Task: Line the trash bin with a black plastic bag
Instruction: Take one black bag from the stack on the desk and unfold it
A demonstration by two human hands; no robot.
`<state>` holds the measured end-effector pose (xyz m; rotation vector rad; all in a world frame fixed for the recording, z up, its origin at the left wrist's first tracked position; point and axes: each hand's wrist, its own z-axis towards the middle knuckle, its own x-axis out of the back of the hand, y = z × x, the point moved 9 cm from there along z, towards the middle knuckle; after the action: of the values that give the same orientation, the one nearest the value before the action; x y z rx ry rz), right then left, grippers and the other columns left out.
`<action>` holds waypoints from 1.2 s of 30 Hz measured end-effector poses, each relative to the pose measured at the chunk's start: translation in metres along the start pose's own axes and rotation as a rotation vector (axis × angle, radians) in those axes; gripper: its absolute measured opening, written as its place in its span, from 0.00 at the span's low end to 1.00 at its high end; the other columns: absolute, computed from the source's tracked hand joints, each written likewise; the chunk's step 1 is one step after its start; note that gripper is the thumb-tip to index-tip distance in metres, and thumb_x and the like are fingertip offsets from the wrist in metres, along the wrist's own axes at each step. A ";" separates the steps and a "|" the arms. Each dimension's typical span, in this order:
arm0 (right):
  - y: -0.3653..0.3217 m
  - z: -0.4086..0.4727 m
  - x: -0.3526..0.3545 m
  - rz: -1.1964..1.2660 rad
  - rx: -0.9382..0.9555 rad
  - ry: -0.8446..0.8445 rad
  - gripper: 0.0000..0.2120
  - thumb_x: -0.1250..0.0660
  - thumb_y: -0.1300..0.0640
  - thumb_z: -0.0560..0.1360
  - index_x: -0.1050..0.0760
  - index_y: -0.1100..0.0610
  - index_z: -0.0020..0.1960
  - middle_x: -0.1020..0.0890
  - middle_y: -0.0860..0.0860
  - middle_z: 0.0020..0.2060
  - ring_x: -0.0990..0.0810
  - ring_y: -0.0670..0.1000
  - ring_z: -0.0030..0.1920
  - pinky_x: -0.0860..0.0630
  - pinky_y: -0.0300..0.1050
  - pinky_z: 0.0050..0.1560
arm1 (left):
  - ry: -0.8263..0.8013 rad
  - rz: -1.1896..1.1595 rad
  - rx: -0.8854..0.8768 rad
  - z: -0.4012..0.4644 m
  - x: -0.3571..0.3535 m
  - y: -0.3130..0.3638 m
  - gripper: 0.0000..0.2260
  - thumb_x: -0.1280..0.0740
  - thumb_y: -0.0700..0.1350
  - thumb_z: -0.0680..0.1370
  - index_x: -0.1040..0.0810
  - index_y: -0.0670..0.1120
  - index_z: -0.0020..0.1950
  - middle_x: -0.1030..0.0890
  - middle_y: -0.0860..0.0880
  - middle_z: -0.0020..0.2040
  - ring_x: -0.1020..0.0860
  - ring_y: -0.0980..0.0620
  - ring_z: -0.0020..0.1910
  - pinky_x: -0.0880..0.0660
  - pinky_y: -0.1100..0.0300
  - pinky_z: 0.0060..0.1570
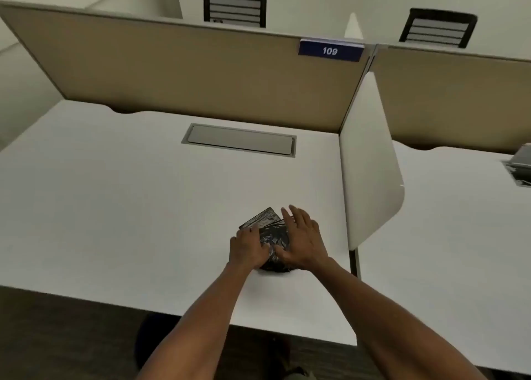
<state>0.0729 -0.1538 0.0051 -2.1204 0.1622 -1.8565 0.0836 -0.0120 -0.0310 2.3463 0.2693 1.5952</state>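
Near the front edge of the white table (115, 207), a folded black plastic bag (273, 237) is pinned under the left hand (248, 250), so a layer can be peeled; the right hand (303, 240) lies flat and spread, its grip holding nothing. No trash bin is seen.

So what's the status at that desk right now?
Both hands, left hand and right hand, on folded black bags on desk. Bin not visible. Nothing in the way.

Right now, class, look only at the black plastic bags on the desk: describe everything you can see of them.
The black plastic bags are a small folded stack, glossy and crinkled, with pale glints on the film. They lie flat on the white desk near its front edge. One folded corner fans out at the far end. The left hand presses on the near left side; the right hand rests along the right edge, fingers spread.
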 end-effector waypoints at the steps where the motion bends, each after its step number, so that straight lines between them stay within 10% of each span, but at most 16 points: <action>1: 0.004 0.002 -0.011 0.022 -0.010 -0.047 0.47 0.37 0.33 0.74 0.49 0.52 0.84 0.44 0.57 0.83 0.46 0.60 0.83 0.42 0.61 0.79 | -0.038 -0.052 0.052 0.001 -0.008 -0.003 0.31 0.35 0.56 0.80 0.37 0.45 0.80 0.27 0.41 0.75 0.28 0.39 0.72 0.30 0.46 0.70; 15: 0.015 0.007 -0.111 -0.086 0.122 -0.316 0.49 0.30 0.38 0.75 0.52 0.55 0.84 0.48 0.57 0.84 0.49 0.59 0.83 0.49 0.58 0.82 | -0.046 -0.726 0.491 0.012 -0.060 -0.040 0.26 0.25 0.44 0.75 0.25 0.44 0.72 0.17 0.41 0.64 0.19 0.42 0.63 0.24 0.55 0.65; 24: 0.017 0.004 -0.108 0.001 0.113 -0.272 0.37 0.39 0.49 0.80 0.50 0.54 0.85 0.46 0.55 0.84 0.46 0.58 0.83 0.45 0.57 0.81 | -0.034 -1.006 0.579 0.005 -0.063 -0.051 0.34 0.25 0.56 0.76 0.32 0.48 0.78 0.19 0.46 0.64 0.21 0.45 0.63 0.22 0.48 0.65; 32: 0.016 -0.002 -0.041 0.767 -0.036 -0.064 0.21 0.36 0.57 0.78 0.25 0.51 0.71 0.17 0.45 0.59 0.20 0.48 0.58 0.25 0.38 0.58 | -0.060 -1.201 0.543 -0.017 -0.059 -0.069 0.28 0.34 0.61 0.81 0.29 0.48 0.77 0.24 0.47 0.72 0.24 0.46 0.70 0.26 0.45 0.70; 36: 0.005 -0.023 -0.048 1.289 -0.323 -0.227 0.17 0.33 0.52 0.76 0.20 0.45 0.65 0.12 0.47 0.56 0.13 0.51 0.54 0.19 0.41 0.45 | -0.145 -1.345 0.344 -0.038 -0.033 -0.051 0.19 0.34 0.71 0.74 0.17 0.64 0.58 0.14 0.61 0.58 0.16 0.62 0.53 0.20 0.67 0.43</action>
<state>0.0439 -0.1486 -0.0392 -1.6079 1.4312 -0.8229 0.0370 0.0304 -0.0644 1.6360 1.7092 0.6932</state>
